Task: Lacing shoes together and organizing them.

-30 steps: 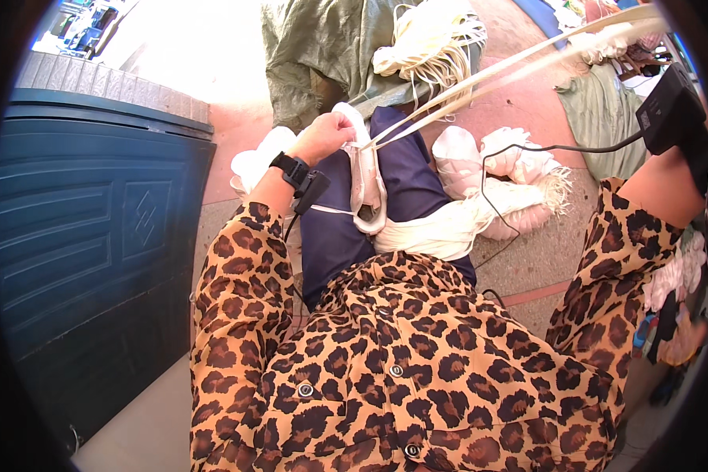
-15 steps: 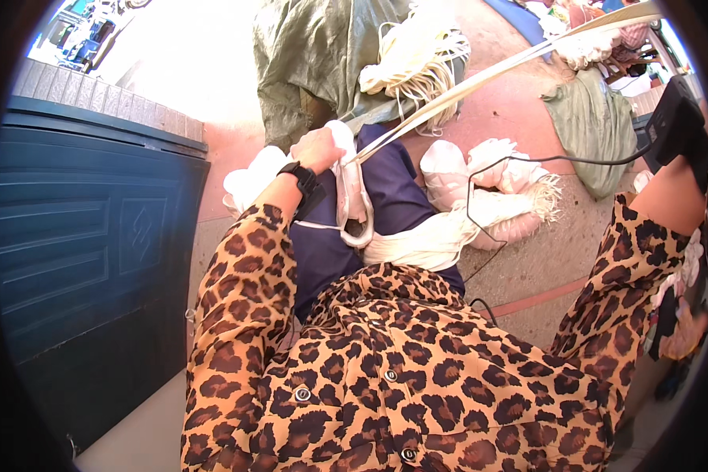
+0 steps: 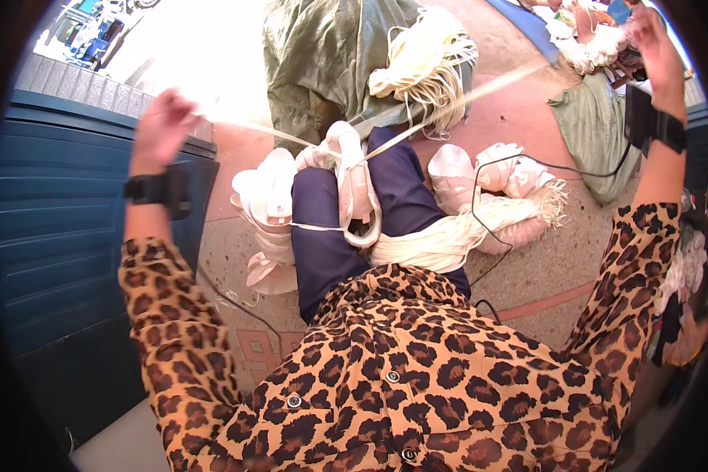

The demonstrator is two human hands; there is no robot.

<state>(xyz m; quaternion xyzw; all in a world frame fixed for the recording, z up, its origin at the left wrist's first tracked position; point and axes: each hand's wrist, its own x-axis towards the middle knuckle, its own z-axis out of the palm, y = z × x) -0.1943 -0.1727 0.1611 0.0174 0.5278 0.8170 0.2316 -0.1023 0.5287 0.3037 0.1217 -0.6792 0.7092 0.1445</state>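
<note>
A cream bundle of strands (image 3: 440,236) lies on the lap, below both hands. The left hand (image 3: 164,126) has its fingers closed on a pale strip (image 3: 448,102) stretching to the raised right hand (image 3: 651,39), whose fingers pinch its far end.

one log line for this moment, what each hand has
left hand: raised, pulling pale strip | right hand: raised, pulling other strip end | strips meet at white bundle on lap | green sack beyond
</note>
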